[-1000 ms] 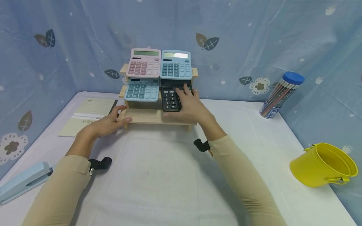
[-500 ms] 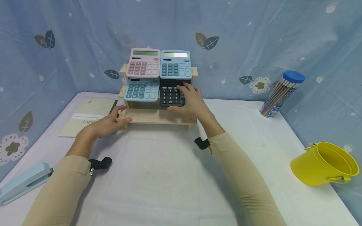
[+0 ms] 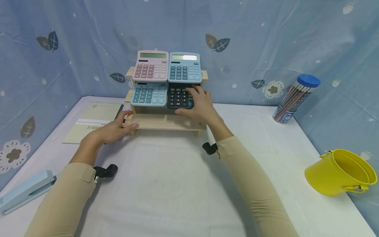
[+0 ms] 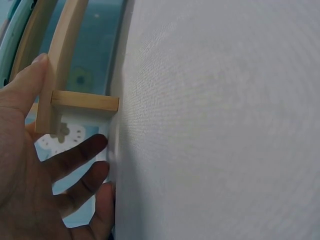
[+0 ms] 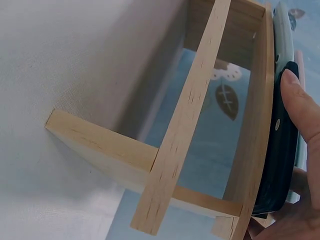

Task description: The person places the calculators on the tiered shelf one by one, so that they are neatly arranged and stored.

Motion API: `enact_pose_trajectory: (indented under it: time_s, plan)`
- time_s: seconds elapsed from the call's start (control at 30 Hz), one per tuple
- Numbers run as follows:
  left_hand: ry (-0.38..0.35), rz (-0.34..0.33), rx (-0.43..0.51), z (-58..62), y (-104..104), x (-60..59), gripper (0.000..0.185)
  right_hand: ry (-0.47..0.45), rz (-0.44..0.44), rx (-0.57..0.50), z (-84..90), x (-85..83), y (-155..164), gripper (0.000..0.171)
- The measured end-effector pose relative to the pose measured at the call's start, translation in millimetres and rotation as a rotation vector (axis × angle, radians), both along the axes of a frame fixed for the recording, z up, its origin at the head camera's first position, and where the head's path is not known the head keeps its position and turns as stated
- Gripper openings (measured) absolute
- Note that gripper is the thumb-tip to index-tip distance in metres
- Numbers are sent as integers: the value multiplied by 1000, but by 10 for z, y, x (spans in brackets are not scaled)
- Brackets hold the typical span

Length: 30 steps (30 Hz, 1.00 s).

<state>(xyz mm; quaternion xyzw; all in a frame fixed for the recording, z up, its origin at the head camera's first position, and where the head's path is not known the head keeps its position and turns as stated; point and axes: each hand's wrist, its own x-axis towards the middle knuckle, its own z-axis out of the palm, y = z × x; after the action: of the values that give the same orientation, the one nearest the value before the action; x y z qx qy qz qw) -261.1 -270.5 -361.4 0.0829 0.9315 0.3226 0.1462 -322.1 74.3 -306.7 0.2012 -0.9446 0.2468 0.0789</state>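
Note:
A tiered wooden rack (image 3: 163,121) stands at the back of the table. My left hand (image 3: 109,131) grips the left end of its lowest shelf, thumb at the front edge; the left wrist view shows the other fingers spread. On the middle tier, at the right, a black calculator (image 3: 177,98) leans under my right hand (image 3: 203,106). That hand holds it by its right side, thumb near the lower edge and fingertips over the upper keys. Beside it sits a light-blue calculator (image 3: 149,95). The top tier bears a pink calculator (image 3: 151,67) and another blue calculator (image 3: 185,69).
A notebook (image 3: 88,123) lies left of the rack, and a light-blue stapler (image 3: 26,191) at the front left. Toward the right are a blue-lidded tube of pencils (image 3: 291,102) and a yellow bucket (image 3: 331,176). A patterned blue curtain (image 3: 242,42) hangs behind the table.
My right hand has straightened the black calculator and moved it slightly up and back, beside the light-blue one on the middle tier. My left hand has stayed on the shelf end.

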Motion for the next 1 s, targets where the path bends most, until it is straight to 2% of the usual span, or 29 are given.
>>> enact_pose_trajectory:
  time_s: [0.4, 0.57, 0.83, 1.0]
  plan:
    - [-19, 3, 6, 11, -14, -1, 90, -23, -4, -1, 3, -56, -49, 100]
    - [23, -19, -17, -15, -5, 9, 88, -29, 23, 6, 1, -15, -16, 99]
    - [134, -53, -129, -42, 21, 110, 85, -70, 128, 27, 27, 236, 280, 97]
    - [229, -35, -301, 23, 88, 243, 77, -78, 169, 39, 24, 405, 502, 90]
